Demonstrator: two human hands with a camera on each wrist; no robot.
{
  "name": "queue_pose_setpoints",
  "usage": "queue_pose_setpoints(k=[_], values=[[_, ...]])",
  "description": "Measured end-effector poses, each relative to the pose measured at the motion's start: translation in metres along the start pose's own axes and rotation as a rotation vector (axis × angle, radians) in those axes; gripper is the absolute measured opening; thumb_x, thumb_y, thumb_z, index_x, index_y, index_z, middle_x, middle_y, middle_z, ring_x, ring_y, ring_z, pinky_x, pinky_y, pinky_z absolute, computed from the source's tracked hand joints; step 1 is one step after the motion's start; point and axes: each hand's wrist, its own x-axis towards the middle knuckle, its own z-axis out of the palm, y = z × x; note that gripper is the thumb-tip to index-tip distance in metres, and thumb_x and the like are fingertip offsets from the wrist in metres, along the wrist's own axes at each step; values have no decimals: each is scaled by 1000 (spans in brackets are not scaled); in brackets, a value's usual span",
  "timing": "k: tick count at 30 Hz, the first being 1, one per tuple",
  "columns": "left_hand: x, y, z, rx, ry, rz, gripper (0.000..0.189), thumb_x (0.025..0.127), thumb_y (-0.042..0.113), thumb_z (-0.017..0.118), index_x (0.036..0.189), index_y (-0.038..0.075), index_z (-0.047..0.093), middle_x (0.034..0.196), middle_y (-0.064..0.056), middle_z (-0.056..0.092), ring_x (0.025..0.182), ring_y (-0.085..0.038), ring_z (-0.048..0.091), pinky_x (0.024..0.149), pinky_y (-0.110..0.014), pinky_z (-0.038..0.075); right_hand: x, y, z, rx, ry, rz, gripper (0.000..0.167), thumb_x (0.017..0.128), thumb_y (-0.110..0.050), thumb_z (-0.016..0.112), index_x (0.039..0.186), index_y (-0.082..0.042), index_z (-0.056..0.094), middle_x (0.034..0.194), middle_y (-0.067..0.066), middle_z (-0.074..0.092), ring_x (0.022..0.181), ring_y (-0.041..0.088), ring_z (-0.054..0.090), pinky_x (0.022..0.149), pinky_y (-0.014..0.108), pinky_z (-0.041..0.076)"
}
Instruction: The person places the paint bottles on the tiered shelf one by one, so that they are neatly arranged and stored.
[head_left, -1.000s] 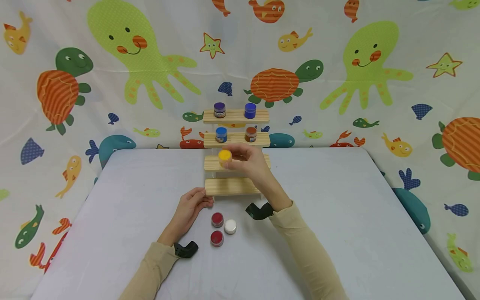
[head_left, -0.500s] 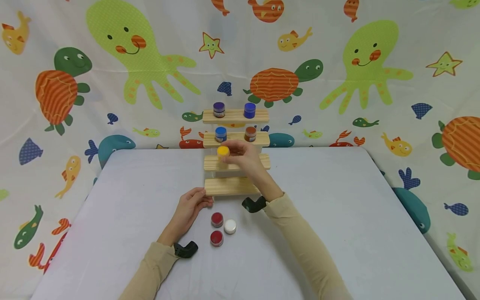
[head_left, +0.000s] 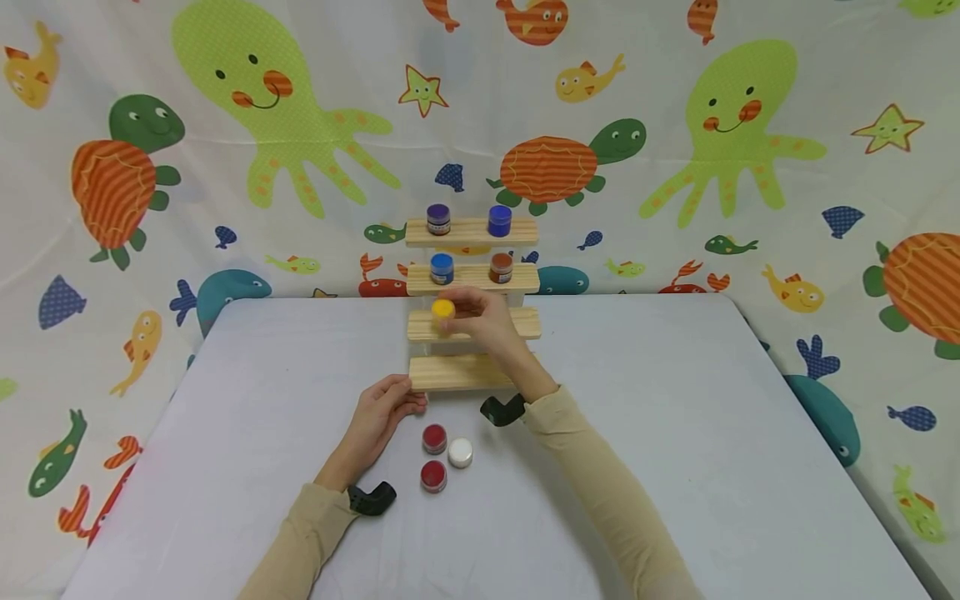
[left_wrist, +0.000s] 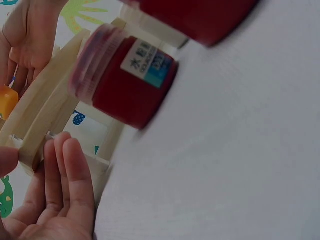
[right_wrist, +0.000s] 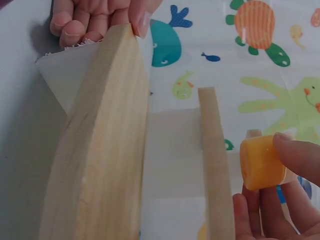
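Observation:
My right hand [head_left: 483, 321] pinches a yellow paint jar [head_left: 442, 309] between thumb and fingers, over the left part of the second-lowest step of a wooden tiered shelf [head_left: 457, 373]. In the right wrist view the jar [right_wrist: 262, 162] is tilted on its side and stands off from the board's edge. My left hand [head_left: 386, 406] holds the left end of the lowest step, thumb on top and fingers underneath, as the left wrist view shows with its fingers [left_wrist: 75, 165]. Two red paint jars [head_left: 434, 439] and a white-topped jar [head_left: 461, 452] stand on the table before the shelf.
On the top step are a purple jar [head_left: 438, 219] and a dark blue jar [head_left: 499, 221]. Below them sit a blue jar [head_left: 442, 268] and a brown jar [head_left: 501, 267]. A cloth curtain [head_left: 465, 108] with sea animals hangs behind the white table [head_left: 637, 400].
My right hand has shifted slightly left with the yellow jar, which rose a little and then sank a little toward the step. My left hand keeps its hold on the shelf.

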Motion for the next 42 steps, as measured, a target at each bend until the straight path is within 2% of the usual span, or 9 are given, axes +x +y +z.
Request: queue_pose_setpoints(k=[7, 16, 26, 42], values=[[-1, 1, 0, 7, 0, -1, 32, 104, 18, 53, 119, -11, 51, 99, -17, 63, 90, -19, 63, 82, -27, 57, 0, 5, 4, 1, 11, -17, 39, 83, 6, 76, 121, 0, 67, 116, 13, 68, 96, 22, 64, 88, 28, 55], [-1, 2, 1, 3, 4, 3, 30, 104, 17, 53, 117, -10, 52, 97, -14, 64, 89, -19, 64, 82, -27, 57, 1, 9, 8, -74, 55, -34, 38, 81, 5, 77, 118, 0, 68, 113, 13, 68, 91, 20, 63, 84, 25, 55], [-1, 2, 1, 6, 6, 0, 31, 104, 17, 53, 118, -10, 52, 99, -15, 63, 90, -19, 64, 82, -28, 57, 1, 12, 9, -176, 70, -66, 36, 84, 2, 75, 119, -2, 68, 114, 11, 67, 102, 21, 63, 93, 26, 53], [-1, 2, 2, 14, 5, 1, 31, 105, 17, 51, 119, -11, 51, 98, -14, 64, 89, -19, 63, 82, -27, 57, -2, 14, 7, -211, 29, -100, 36, 89, 1, 70, 125, -2, 64, 120, 11, 64, 108, 22, 62, 97, 28, 51]])
